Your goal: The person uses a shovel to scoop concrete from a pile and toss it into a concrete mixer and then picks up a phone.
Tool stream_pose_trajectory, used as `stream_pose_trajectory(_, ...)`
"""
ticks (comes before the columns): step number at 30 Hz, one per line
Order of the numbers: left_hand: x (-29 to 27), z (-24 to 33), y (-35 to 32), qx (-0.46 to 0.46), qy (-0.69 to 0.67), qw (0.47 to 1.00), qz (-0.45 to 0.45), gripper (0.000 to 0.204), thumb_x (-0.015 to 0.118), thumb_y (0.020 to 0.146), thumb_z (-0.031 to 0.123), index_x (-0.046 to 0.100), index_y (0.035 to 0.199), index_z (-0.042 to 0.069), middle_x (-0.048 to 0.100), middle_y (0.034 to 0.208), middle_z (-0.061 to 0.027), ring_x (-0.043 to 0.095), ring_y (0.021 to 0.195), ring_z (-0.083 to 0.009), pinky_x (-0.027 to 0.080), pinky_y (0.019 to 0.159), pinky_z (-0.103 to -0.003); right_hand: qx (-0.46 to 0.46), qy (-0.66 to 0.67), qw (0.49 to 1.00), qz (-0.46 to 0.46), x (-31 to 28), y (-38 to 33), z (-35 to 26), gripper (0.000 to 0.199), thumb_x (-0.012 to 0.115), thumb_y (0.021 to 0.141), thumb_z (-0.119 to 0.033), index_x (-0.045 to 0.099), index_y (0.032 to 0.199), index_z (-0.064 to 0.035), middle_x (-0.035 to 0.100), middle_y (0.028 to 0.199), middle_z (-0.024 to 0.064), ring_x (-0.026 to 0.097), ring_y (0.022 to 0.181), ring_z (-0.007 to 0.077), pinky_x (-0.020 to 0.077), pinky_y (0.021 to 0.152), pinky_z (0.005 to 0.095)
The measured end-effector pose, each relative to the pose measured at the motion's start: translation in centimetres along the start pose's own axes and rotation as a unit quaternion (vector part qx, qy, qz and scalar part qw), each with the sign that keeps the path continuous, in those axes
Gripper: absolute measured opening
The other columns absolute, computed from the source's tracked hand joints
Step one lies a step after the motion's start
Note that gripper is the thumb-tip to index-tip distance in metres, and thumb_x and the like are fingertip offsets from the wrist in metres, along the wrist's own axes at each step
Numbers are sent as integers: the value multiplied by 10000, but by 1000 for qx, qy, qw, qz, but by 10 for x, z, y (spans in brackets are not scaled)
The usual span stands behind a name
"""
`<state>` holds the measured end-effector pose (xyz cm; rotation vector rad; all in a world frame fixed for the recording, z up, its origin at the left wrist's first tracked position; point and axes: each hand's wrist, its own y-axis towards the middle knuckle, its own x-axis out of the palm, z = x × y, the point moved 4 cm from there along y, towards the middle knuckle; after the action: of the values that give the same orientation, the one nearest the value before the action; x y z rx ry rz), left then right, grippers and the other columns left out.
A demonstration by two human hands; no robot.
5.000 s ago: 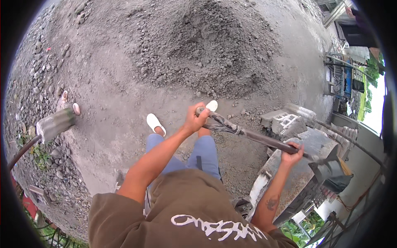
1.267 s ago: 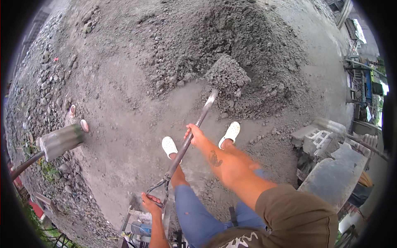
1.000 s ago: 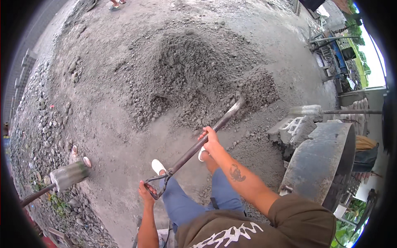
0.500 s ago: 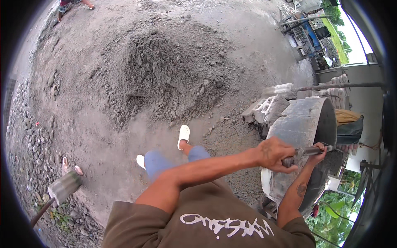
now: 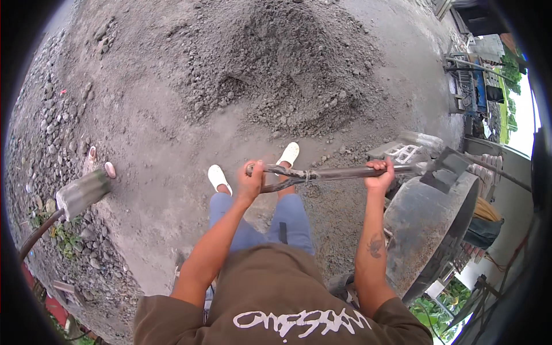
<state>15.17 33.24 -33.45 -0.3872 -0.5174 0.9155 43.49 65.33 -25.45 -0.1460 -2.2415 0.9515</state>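
I hold a shovel (image 5: 339, 172) level in front of me, its shaft running left to right. My left hand (image 5: 250, 179) is shut on the D-shaped grip at the left end. My right hand (image 5: 380, 174) is shut on the shaft closer to the blade. The blade (image 5: 445, 169) hangs tilted over the open mouth of a round grey mixer drum (image 5: 437, 230) at my right. My white shoes (image 5: 218, 177) stand on the grey ground just beyond the shaft. A big heap of grey sand and gravel (image 5: 287, 75) rises ahead.
A concrete block (image 5: 401, 153) lies by the drum. At left a grey cylinder on a dark hose (image 5: 83, 191) lies near someone's sandalled foot (image 5: 91, 161). Loose stones line the left edge. Machinery and a wall stand at far right.
The shovel swung from the heap, loaded, round to the right; its blade now tips over the drum mouth. My left hand has come up level with my right.
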Motion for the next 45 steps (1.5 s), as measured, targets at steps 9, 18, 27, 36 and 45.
stream_pose_trajectory(9,-419,-54,-170,-129,115,852,493,515,517,989,480,445,666,85,433,515,-39,438,387,-154,364,369,-299,449,-176,869,109,-109,1,642,244,698,814,-186,494,691,-136,472,600,3,515,564,195,503,629,439)
stream_pose_trajectory(18,-490,-39,-254,-169,112,750,629,490,578,946,526,430,695,132,388,536,9,387,393,-106,346,346,-250,612,-160,739,230,-227,-104,817,177,667,822,-173,518,768,-94,494,644,48,523,561,228,511,591,466)
stream_pose_trajectory(27,-289,-206,12,-143,-13,860,490,452,582,959,445,450,703,97,437,526,-38,442,399,-160,380,383,-297,422,-293,841,169,-180,262,652,204,600,831,-152,466,683,-112,433,594,40,469,537,206,477,600,457)
stream_pose_trajectory(36,-246,-171,-80,-125,-31,876,466,440,548,965,407,449,679,87,429,494,-46,431,368,-160,376,352,-300,416,-279,849,166,-164,180,535,182,647,823,-190,499,735,-134,464,619,12,484,566,192,479,609,438)
stream_pose_trajectory(45,-78,-3,0,-81,19,977,198,476,583,923,480,474,674,90,431,489,-34,427,360,-166,377,366,-308,236,-63,954,175,-10,136,191,232,679,763,-136,459,694,-125,480,617,14,503,561,184,489,640,408)
